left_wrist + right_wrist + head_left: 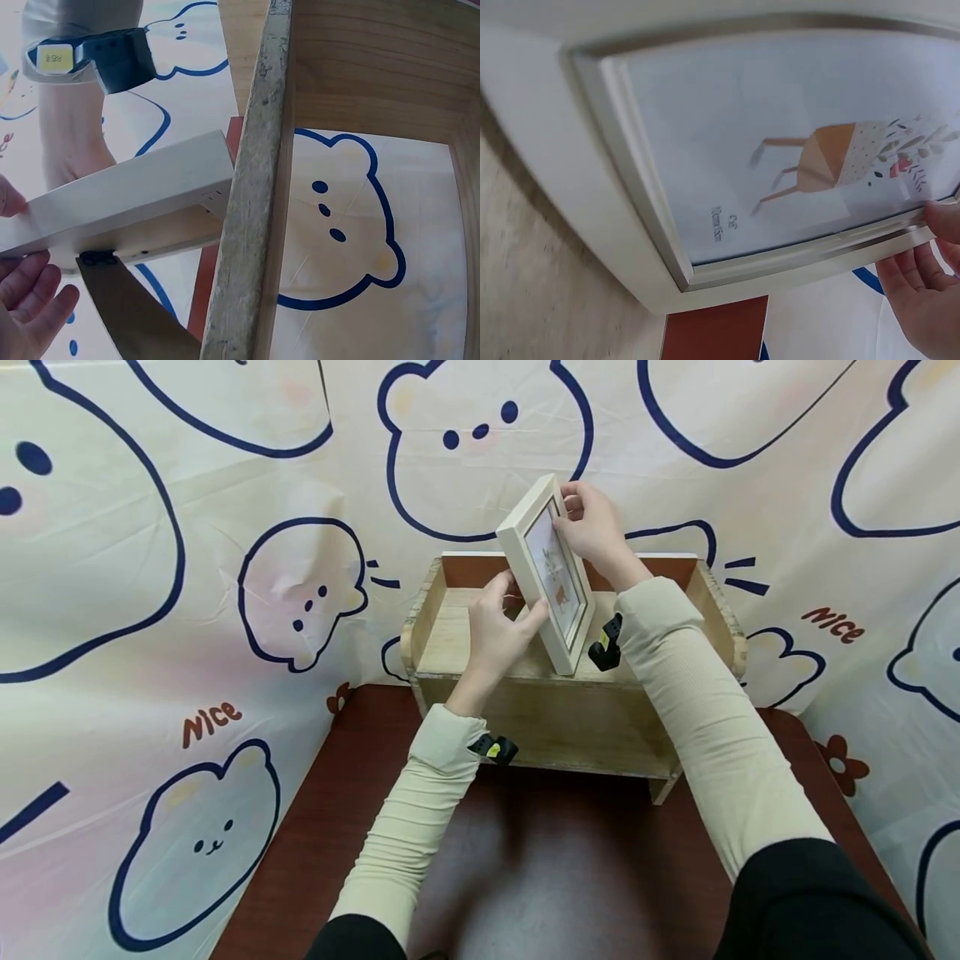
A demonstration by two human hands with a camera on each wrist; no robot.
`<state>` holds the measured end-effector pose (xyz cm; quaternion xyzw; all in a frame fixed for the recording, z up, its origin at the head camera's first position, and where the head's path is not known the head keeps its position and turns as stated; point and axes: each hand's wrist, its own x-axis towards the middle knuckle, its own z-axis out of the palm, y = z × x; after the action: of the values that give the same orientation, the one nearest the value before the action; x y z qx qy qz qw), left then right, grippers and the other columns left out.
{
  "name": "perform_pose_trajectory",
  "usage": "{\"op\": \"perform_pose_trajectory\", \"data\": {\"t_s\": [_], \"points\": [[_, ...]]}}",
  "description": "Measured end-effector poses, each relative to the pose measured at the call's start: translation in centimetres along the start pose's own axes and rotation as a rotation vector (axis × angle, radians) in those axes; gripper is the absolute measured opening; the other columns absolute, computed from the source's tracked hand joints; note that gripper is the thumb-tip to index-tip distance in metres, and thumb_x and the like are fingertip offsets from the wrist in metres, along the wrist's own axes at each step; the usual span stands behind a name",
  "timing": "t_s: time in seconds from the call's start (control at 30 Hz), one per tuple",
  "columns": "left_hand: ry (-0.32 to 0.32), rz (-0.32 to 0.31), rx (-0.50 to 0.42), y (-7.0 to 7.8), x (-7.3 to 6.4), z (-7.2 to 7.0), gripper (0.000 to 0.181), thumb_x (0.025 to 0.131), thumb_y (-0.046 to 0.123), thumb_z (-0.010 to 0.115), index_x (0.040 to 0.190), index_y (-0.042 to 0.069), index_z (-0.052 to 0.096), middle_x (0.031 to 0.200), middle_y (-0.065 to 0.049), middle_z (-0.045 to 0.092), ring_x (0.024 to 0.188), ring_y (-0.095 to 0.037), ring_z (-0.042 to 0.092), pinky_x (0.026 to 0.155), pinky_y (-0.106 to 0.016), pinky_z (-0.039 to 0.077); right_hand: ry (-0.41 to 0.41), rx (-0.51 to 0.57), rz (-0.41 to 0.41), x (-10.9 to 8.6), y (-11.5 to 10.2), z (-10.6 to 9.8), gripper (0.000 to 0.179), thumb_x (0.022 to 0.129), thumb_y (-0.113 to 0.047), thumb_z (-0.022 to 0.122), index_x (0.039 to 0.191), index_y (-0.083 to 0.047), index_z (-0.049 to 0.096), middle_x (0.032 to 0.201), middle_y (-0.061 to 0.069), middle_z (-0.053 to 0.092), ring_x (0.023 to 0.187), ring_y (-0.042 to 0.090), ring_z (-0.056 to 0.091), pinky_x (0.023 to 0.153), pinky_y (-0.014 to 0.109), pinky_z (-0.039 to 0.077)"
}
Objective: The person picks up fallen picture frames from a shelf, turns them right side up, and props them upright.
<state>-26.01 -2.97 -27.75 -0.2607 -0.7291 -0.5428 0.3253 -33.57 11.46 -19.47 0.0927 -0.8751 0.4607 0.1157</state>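
A cream picture frame (534, 581) stands tilted on the wooden shelf unit (465, 631), its lower end at the front edge of the top board. Behind its glass, a printed deer picture (832, 157) shows up close in the right wrist view. My left hand (501, 625) grips the frame's left side low down, thumb at the front and fingers behind. With my right hand (596, 531) I pinch the opposite side near the top. From the left wrist view, a dark support leg (131, 304) sticks out from the frame's back.
The shelf unit has raised side panels (722, 610), a reddish-brown strip (472, 570) along its back and an open lower space. It stands on a dark red-brown table (570, 868), close to a cartoon-printed curtain (300, 477) behind and at both sides.
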Motion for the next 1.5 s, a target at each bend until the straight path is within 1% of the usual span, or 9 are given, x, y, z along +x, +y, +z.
{"op": "perform_pose_trajectory", "data": {"t_s": [0.07, 0.2, 0.27, 0.3, 0.53, 0.7, 0.9, 1.1, 1.5], "points": [[-0.004, 0.005, 0.0, 0.5, -0.1, -0.2, 0.03, 0.077, 0.004, 0.061, 0.104, -0.008, 0.058, 0.09, -0.017, 0.063, 0.075, -0.021, 0.06, 0.065, -0.031, 0.051, 0.007, -0.035, -0.016, -0.1, 0.2, -0.2, 0.039, 0.093, -0.012, 0.047, 0.132, -0.008, 0.042, 0.122, 0.01, 0.05, 0.107, 0.018, 0.049, 0.088, 0.026, 0.043], [-0.012, 0.028, 0.007, 0.4, 0.0, -0.3, 0.028, 0.076, 0.003, 0.06, 0.102, -0.008, 0.06, 0.087, -0.017, 0.062, 0.075, -0.022, 0.06, 0.066, -0.03, 0.052, 0.034, -0.077, -0.026, -0.3, 0.6, -0.6, 0.04, 0.093, -0.013, 0.048, 0.132, -0.008, 0.042, 0.121, 0.011, 0.052, 0.107, 0.018, 0.05, 0.087, 0.027, 0.044], [-0.023, 0.029, 0.012, 0.3, 0.2, -0.4, 0.028, 0.076, 0.002, 0.06, 0.102, -0.008, 0.06, 0.088, -0.018, 0.061, 0.077, -0.024, 0.06, 0.067, -0.034, 0.052, 0.053, -0.083, -0.017, -0.4, 0.8, -0.8, 0.041, 0.093, -0.013, 0.048, 0.133, -0.01, 0.041, 0.122, 0.01, 0.052, 0.106, 0.018, 0.05, 0.086, 0.027, 0.045], [-0.026, 0.034, 0.017, -0.3, 0.3, -0.3, 0.028, 0.077, 0.003, 0.061, 0.103, -0.007, 0.061, 0.087, -0.016, 0.06, 0.077, -0.023, 0.059, 0.067, -0.033, 0.052, 0.064, -0.084, -0.015, -0.5, 0.8, -0.9, 0.042, 0.093, -0.013, 0.048, 0.134, -0.01, 0.041, 0.121, 0.01, 0.052, 0.106, 0.018, 0.05, 0.086, 0.027, 0.045], [-0.054, -0.002, 0.04, -0.5, 0.6, -0.6, 0.024, 0.078, 0.006, 0.061, 0.098, -0.005, 0.063, 0.082, -0.015, 0.058, 0.074, -0.021, 0.058, 0.066, -0.032, 0.052, 0.127, -0.12, 0.005, -1.0, 1.1, -1.3, 0.043, 0.093, -0.013, 0.049, 0.134, -0.011, 0.041, 0.118, 0.011, 0.053, 0.103, 0.019, 0.053, 0.084, 0.026, 0.047], [-0.047, -0.044, 0.058, -0.7, 0.8, -0.8, 0.018, 0.079, 0.009, 0.062, 0.092, -0.003, 0.066, 0.076, -0.012, 0.058, 0.071, -0.017, 0.057, 0.064, -0.022, 0.05, 0.132, -0.096, 0.053, -1.2, 1.3, -1.6, 0.041, 0.093, -0.015, 0.051, 0.132, -0.009, 0.044, 0.123, 0.009, 0.051, 0.109, 0.018, 0.05, 0.087, 0.024, 0.044], [-0.04, -0.058, 0.072, -0.8, 0.9, -1.0, 0.016, 0.079, 0.01, 0.064, 0.089, -0.002, 0.067, 0.073, -0.011, 0.058, 0.07, -0.016, 0.056, 0.064, -0.022, 0.048, 0.159, -0.056, 0.079, -1.4, 1.6, -1.9, 0.036, 0.092, -0.015, 0.052, 0.127, -0.007, 0.05, 0.123, 0.008, 0.052, 0.108, 0.017, 0.05, 0.087, 0.023, 0.044], [-0.033, -0.08, 0.074, -1.1, 1.1, -1.1, 0.017, 0.08, 0.01, 0.063, 0.091, -0.003, 0.067, 0.074, -0.011, 0.059, 0.072, -0.017, 0.058, 0.066, -0.023, 0.049, 0.203, -0.045, 0.075, -1.6, 2.1, -2.0, 0.036, 0.091, -0.017, 0.054, 0.126, -0.006, 0.05, 0.122, 0.008, 0.052, 0.107, 0.017, 0.051, 0.087, 0.022, 0.044], [-0.031, -0.092, 0.075, -1.5, 1.5, -1.3, 0.022, 0.081, 0.007, 0.062, 0.099, -0.005, 0.068, 0.077, -0.015, 0.063, 0.072, -0.019, 0.059, 0.067, -0.022, 0.05, 0.297, -0.061, 0.014, -1.9, 2.9, -1.9, 0.034, 0.09, -0.016, 0.055, 0.121, -0.003, 0.053, 0.115, 0.01, 0.056, 0.1, 0.018, 0.055, 0.085, 0.023, 0.045]]}}
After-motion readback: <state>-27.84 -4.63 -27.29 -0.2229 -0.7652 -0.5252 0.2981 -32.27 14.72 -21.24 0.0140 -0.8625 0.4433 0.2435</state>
